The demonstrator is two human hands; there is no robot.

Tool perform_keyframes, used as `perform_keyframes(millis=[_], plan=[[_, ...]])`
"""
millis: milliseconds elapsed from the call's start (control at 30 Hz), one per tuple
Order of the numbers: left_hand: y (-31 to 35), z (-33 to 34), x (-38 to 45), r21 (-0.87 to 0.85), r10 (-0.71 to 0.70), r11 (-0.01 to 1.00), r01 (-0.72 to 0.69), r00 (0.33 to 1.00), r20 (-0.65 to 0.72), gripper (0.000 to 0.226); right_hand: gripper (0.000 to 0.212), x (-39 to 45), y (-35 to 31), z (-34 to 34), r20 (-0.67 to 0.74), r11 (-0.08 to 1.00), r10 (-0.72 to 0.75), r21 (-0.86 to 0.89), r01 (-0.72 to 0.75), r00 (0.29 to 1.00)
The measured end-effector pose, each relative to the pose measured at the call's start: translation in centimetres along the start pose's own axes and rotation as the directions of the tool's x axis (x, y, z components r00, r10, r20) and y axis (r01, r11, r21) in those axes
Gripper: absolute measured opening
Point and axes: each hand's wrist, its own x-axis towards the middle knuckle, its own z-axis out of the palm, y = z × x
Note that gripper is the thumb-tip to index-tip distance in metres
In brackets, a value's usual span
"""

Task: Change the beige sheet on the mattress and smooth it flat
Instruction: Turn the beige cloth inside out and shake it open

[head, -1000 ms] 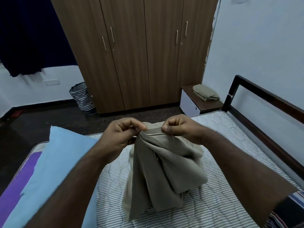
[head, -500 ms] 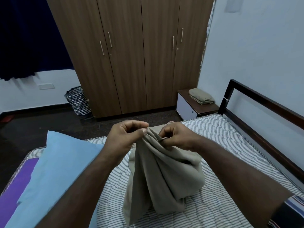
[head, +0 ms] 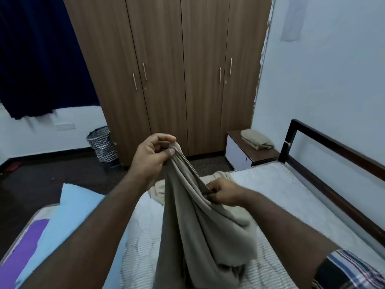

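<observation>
A bunched beige sheet (head: pixel 193 232) hangs in folds above the bare striped mattress (head: pixel 287 197). My left hand (head: pixel 153 155) is raised and pinches the sheet's top edge between thumb and fingers. Lower and to the right, my right hand (head: pixel 224 193) grips a fold of the same sheet. The sheet's lower part lies heaped on the mattress, with a bit spread beyond my hands. A second folded beige cloth (head: pixel 256 139) lies on the bedside table (head: pixel 262 156).
A light blue pillow (head: pixel 70 213) and a purple cloth (head: pixel 18 253) lie on the mattress's left side. A dark bed frame rail (head: pixel 337 155) runs along the right wall. A brown wardrobe (head: pixel 177 69) stands ahead, a patterned basket (head: pixel 103 143) beside it.
My left hand has lifted the sheet's edge higher, while my right hand has slid down to a lower fold. The sheet is drawn out longer between them.
</observation>
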Motion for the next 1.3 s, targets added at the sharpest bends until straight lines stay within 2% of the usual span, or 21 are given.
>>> perform_keyframes(millis=[67,133,167,233,300,367,400,433,467,533,567,600,700,767,867,933,967,1033,1100,1200,1300], plan=[[2.5,0.2,3.6,-0.06,-0.012,0.998,0.005,0.994,-0.11,0.035,0.026,0.5,-1.9,-3.6,-0.159,0.993,-0.061,0.087,0.076,0.985],[7.6,0.5,7.4,-0.124,0.03,0.991,-0.054,0.981,-0.193,0.031,0.03,0.7,-5.7,-9.1,-0.411,0.961,-0.128,0.174,0.215,0.903],[11.0,1.0,9.0,-0.129,0.091,0.984,-0.12,0.974,-0.21,0.03,0.034,0.5,-8.0,-12.2,-0.563,0.945,-0.165,0.145,0.294,0.81],[18.7,2.5,10.7,-0.137,0.282,0.94,-0.314,0.936,-0.209,0.032,0.039,-1.1,-13.0,-17.7,-0.795,0.918,-0.266,-0.038,0.394,0.545],[25.7,4.3,10.2,-0.236,0.48,0.829,-0.507,0.862,-0.163,0.033,0.041,-4.0,-17.2,-20.8,-0.877,0.882,-0.361,-0.21,0.422,0.319],[29.2,5.3,9.0,-0.37,0.615,0.712,-0.596,0.785,-0.08,0.033,0.04,-7.0,-19.8,-20.3,-0.856,0.808,-0.471,-0.32,0.494,0.215],[29.4,5.1,8.5,-0.409,0.628,0.7,-0.585,0.777,-0.037,0.033,0.037,-7.9,-20.1,-19.0,-0.813,0.769,-0.542,-0.375,0.519,0.215],[28.8,4.8,8.0,-0.418,0.594,0.729,-0.542,0.804,-0.006,0.032,0.031,-8.1,-19.8,-17.1,-0.753,0.744,-0.604,-0.413,0.526,0.262],[27.2,4.2,7.8,-0.379,0.52,0.79,-0.482,0.854,-0.001,0.033,0.025,-7.8,-18.9,-14.8,-0.685,0.751,-0.629,-0.413,0.515,0.368],[23.1,3.0,7.2,-0.2,0.366,0.908,-0.367,0.93,-0.046,0.037,0.018,-7.1,-17.8,-10.6,-0.543,0.833,-0.552,-0.326,0.446,0.633],[21.1,2.3,6.9,-0.137,0.303,0.94,-0.311,0.95,-0.077,0.037,0.019,-6.8,-17.5,-9.1,-0.495,0.851,-0.526,-0.297,0.434,0.692],[19.5,1.3,6.6,-0.128,0.253,0.955,-0.266,0.961,-0.109,0.035,0.019,-6.6,-17.3,-8.3,-0.483,0.841,-0.54,-0.287,0.458,0.69],[17.3,-2.4,5.5,-0.275,0.169,0.937,-0.217,0.967,-0.188,0.033,0.021,-6.6,-17.6,-7.5,-0.588,0.792,-0.554,-0.152,0.592,0.59],[16.5,-4.9,4.0,-0.34,0.148,0.916,-0.214,0.967,-0.21,0.033,0.028,-6.6,-17.4,-6.7,-0.622,0.76,-0.504,0.011,0.65,0.599],[14.1,-7.2,1.4,-0.357,0.096,0.92,-0.163,0.975,-0.2,0.034,0.036,-6.1,-16.8,-3.1,-0.451,0.743,-0.517,0.186,0.643,0.728],[12.2,-8.2,-0.2,-0.399,0.031,0.909,-0.118,0.976,-0.217,0.033,0.044,-5.8,-16.3,-0.1,-0.28,0.747,-0.502,0.336,0.574,0.818],[11.2,-8.7,-1.0,-0.417,0.0,0.903,-0.1,0.972,-0.233,0.032,0.052,-5.6,-15.9,1.3,-0.165,0.766,-0.472,0.41,0.495,0.866],[9.4,-9.4,-2.7,-0.432,-0.045,0.899,-0.066,0.969,-0.241,0.033,0.061,-5.1,-14.8,3.5,0.107,0.847,-0.284,0.494,0.197,0.953],[7.5,-9.9,-4.3,-0.43,-0.058,0.902,-0.041,0.975,-0.215,0.035,0.058,-4.3,-13.7,5.1,0.263,0.892,-0.063,0.448,-0.064,0.963],[5.8,-10.5,-6.8,-0.42,-0.039,0.907,-0.03,0.987,-0.153,0.035,0.031,-1.8,-12.6,6.7,0.225,0.988,0.081,0.108,-0.107,0.971],[5.6,-11.1,-9.6,-0.401,0.019,0.915,-0.044,0.998,-0.068,0.037,0.022,0.4,-12.1,8.4,0.34,0.98,0.167,-0.157,-0.119,0.925]])
